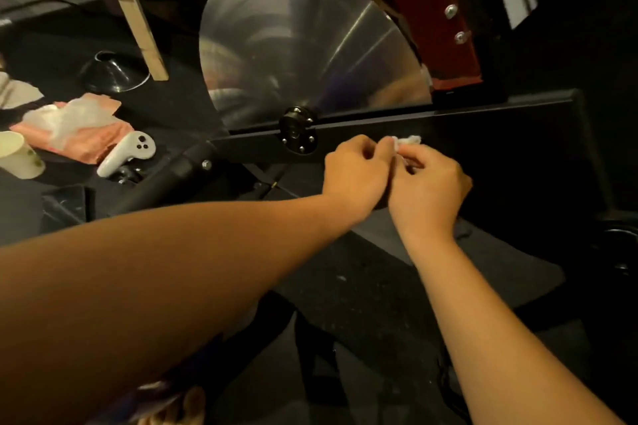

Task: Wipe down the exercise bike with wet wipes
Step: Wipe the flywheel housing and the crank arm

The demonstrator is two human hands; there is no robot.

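Note:
The exercise bike fills the upper middle, with a shiny silver flywheel (303, 41), a red guard (431, 10) and a black frame bar (466, 121) running right from the hub (297, 130). A small crumpled white wet wipe (407, 141) sits against the bar. My left hand (355, 172) and my right hand (428, 186) are side by side just below the bar. Both pinch the wipe with curled fingers, and most of the wipe is hidden between them.
On the dark floor at the left lie a pink wet-wipe pack (79, 128) with wipes sticking out, a white game controller (127, 152), a pale cup (17, 155) and a dark bowl (114, 74). A wooden leg (141, 24) stands behind them.

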